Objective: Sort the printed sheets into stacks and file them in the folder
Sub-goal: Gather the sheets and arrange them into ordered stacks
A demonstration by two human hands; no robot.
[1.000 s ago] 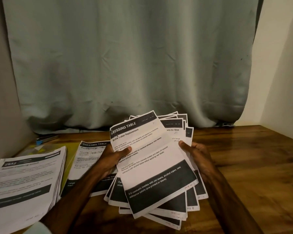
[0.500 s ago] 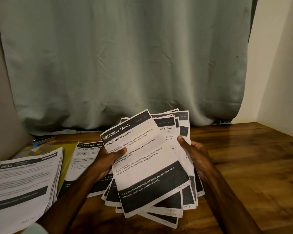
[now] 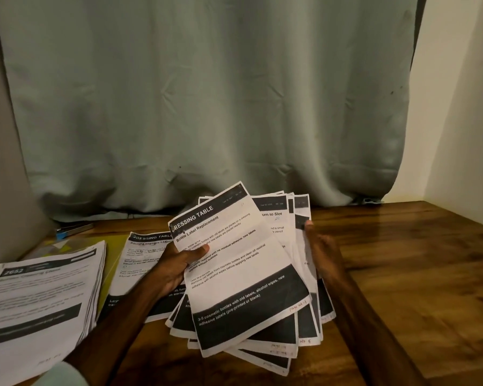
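Observation:
Both hands hold a fanned bundle of printed sheets (image 3: 304, 324) above the wooden table (image 3: 416, 274). My left hand (image 3: 179, 266) pinches the top sheet (image 3: 243, 268), headed "DRESSING TABLE, Bottle Label Replacement", thumb on its left edge. My right hand (image 3: 322, 252) holds the bundle's right side, thumb on the front and fingers hidden behind. On the table to the left lies a thick stack of sheets (image 3: 39, 291). Between it and my left arm lies a single "DRESSING TABLE" sheet (image 3: 140, 260), on a yellow folder (image 3: 115, 246).
A grey-green curtain (image 3: 207, 107) hangs behind the table. A blue-and-silver stapler-like object (image 3: 73, 229) lies at the back left by the wall. A cream wall (image 3: 457, 135) bounds the right side. Bare wood shows on the table's right half.
The top sheet has slid a little left and tilted more, pulled by my left hand, uncovering more of the sheets behind it. My right hand has stayed on the bundle's right edge.

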